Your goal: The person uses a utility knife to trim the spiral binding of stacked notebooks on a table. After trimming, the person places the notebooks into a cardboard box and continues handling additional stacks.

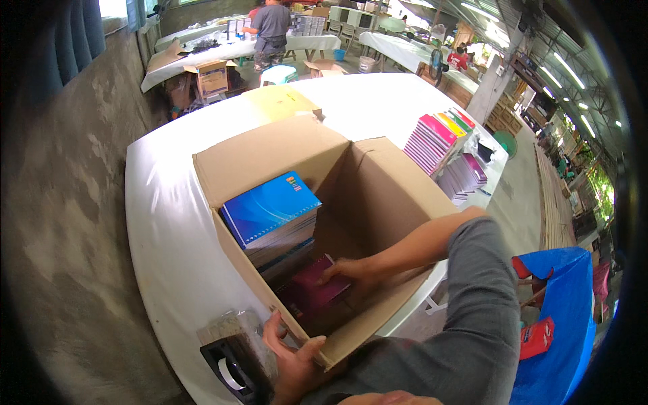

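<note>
A tall open cardboard box [266, 155] stands on the white table in front of me. My right hand [344, 270] reaches down inside it and grips a magenta notebook [312, 289] low in the box, near its left side. Beyond that notebook, a stack of notebooks with a blue one [271, 206] on top fills the far left corner. At the box's near left corner, my left hand [291, 354] holds the cardboard wall, thumb and fingers on either side of the edge. Shadow hides part of the box's bottom.
Stacks of pink and multicoloured notebooks [430, 145] and purple notebooks [462, 177] stand on the table's right. A black tape dispenser [233, 371] lies near my left hand. Flat yellow-brown cardboard [280, 101] lies beyond the box. Another person [272, 30] stands at a far table.
</note>
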Motion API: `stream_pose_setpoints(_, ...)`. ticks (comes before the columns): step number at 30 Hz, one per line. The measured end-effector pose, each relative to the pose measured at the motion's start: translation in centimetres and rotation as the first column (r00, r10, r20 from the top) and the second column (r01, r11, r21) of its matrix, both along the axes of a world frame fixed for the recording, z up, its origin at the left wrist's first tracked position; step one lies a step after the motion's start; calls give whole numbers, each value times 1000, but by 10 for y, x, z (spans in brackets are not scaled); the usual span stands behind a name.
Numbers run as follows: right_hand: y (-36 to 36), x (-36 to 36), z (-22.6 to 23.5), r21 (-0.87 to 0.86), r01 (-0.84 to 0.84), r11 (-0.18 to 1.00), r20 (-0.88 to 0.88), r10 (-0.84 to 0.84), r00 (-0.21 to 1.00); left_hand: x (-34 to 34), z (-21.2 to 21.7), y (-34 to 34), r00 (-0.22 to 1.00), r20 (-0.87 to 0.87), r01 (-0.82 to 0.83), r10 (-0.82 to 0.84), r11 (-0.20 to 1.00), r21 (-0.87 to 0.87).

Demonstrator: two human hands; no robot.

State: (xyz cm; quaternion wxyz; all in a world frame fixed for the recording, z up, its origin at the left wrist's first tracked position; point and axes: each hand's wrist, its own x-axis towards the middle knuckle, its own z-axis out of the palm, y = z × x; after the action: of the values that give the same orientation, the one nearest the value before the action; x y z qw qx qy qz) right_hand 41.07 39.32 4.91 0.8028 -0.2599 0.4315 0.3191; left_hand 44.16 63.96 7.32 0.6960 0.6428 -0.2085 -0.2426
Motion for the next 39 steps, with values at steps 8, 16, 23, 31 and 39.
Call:
stream_pose_setpoints(8,7,-50,180,-581,308,753,587,127,800,3,23,7,712,673,55,-202,971,233)
stream_pose_setpoints(16,7,-226,144,-30,909,417,849,-468,243,3,25,19,501,822,21,-269,954,299)
stream_pose_setpoints(23,10,-335,57,220,975,30,751,-643,-150,-34,69,12,550,800,-210,-238,888,408)
stream_pose_setpoints(31,-34,-451,30,303,945,-121,604,-743,-288,-136,45,-71,953,299,233,-57,768,-597)
stream_pose_setpoints(39,-108,-549,32,171,985,1,689,-715,-119,-370,12,-307,650,-48,732,-759,641,-230)
